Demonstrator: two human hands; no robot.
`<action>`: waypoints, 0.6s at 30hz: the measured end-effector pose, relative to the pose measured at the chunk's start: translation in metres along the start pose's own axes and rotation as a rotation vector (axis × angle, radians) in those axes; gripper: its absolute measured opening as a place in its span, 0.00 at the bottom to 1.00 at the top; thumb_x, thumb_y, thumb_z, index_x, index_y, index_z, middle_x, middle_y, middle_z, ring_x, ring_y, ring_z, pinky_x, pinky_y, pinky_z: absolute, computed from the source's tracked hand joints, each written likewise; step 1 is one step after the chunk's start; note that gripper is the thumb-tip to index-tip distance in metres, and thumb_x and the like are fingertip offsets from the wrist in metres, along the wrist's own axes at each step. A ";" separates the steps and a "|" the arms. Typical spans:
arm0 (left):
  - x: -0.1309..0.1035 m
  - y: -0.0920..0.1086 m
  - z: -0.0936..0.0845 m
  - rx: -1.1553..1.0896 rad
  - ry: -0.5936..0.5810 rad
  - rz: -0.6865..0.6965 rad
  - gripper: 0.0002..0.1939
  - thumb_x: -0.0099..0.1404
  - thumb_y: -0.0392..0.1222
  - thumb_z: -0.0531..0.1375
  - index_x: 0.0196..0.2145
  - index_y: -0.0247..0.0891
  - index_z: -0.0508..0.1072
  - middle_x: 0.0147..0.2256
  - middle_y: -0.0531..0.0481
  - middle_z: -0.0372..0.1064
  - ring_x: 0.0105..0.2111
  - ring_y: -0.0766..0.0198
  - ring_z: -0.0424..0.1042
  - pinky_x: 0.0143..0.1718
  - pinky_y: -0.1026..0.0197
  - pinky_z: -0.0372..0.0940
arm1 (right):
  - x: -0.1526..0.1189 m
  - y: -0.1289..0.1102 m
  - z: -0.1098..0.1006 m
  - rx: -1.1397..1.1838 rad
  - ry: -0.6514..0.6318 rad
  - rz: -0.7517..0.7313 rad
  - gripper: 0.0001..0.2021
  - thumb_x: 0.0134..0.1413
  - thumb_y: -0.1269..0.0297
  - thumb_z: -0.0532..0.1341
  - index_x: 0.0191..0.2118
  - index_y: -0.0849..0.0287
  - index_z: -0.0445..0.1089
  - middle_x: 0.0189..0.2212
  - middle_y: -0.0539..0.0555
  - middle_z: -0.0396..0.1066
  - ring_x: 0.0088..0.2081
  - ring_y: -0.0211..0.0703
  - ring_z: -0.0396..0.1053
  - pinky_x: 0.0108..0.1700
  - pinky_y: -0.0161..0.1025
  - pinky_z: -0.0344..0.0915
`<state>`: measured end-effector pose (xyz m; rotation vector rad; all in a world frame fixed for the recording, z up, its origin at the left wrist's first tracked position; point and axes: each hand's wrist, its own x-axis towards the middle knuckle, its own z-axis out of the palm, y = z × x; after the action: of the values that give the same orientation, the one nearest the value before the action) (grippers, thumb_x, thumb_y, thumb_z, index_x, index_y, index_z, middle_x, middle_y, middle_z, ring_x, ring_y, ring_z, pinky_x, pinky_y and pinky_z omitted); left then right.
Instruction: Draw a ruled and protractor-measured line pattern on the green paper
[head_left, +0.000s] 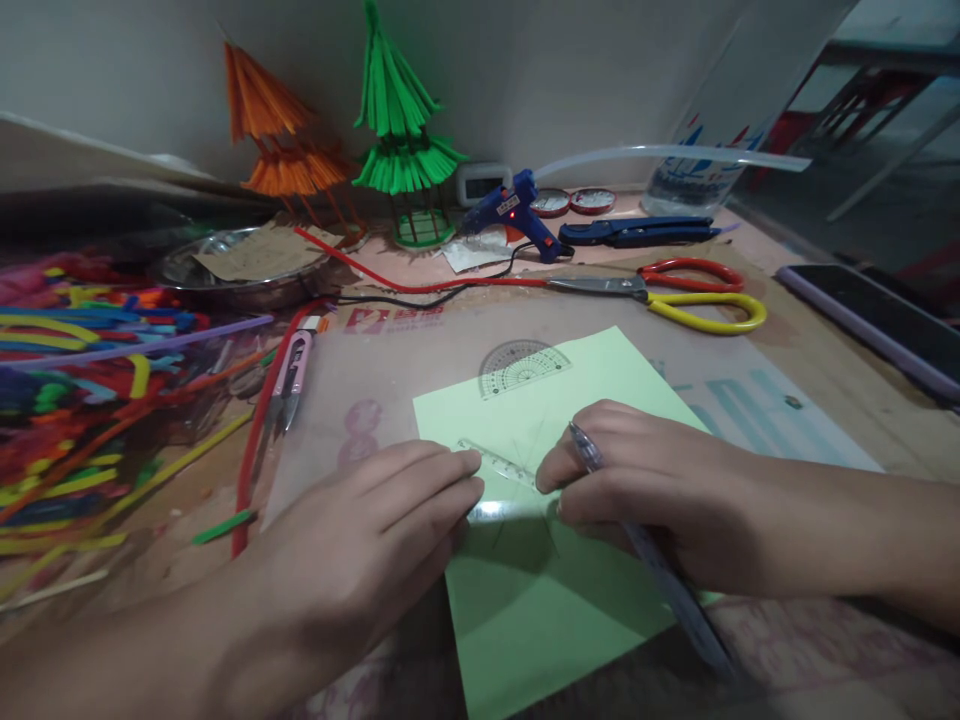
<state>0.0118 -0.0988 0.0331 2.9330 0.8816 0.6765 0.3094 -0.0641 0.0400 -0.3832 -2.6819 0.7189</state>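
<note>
A sheet of light green paper point(555, 610) with faint crossing pencil-like lines lies before me. Across its middle is a clear plastic ruler point(506, 468), partly covered by my fingers. My left hand point(382, 520) grips the ruler's left end, fingers together and thumb hidden. A pen point(675, 590) is tucked in my right hand point(637, 475), slanting down to the right between the fingers. The fingertips of that hand also touch the ruler's right end. At the paper's top edge rests a clear protractor point(523, 368), partly off the sheet.
Colourful pipe cleaners point(75, 400) pile up at left beside thread snips point(291, 375). Behind the paper are scissors point(660, 290), a blue glue gun point(502, 212), pliers point(637, 231) and a metal bowl point(247, 290). Orange point(277, 130) and green point(401, 130) pagoda models stand at the back. A phone point(877, 320) lies right.
</note>
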 end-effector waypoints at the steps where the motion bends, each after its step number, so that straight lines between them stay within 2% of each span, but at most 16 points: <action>1: 0.000 0.000 0.000 0.001 -0.004 0.004 0.14 0.81 0.34 0.49 0.50 0.35 0.74 0.49 0.45 0.81 0.45 0.57 0.80 0.45 0.55 0.79 | 0.000 0.000 0.000 0.002 0.002 -0.004 0.18 0.58 0.84 0.57 0.50 0.58 0.67 0.43 0.56 0.74 0.42 0.45 0.63 0.49 0.43 0.58; 18: 0.000 0.000 -0.001 -0.004 0.002 0.014 0.14 0.81 0.34 0.49 0.50 0.34 0.74 0.49 0.43 0.81 0.45 0.56 0.80 0.45 0.55 0.79 | 0.001 0.000 -0.001 -0.005 0.010 0.002 0.20 0.56 0.85 0.57 0.50 0.57 0.67 0.43 0.56 0.74 0.43 0.45 0.65 0.48 0.43 0.59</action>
<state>0.0114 -0.0994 0.0335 2.9385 0.8595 0.6812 0.3092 -0.0634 0.0410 -0.3900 -2.6750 0.7101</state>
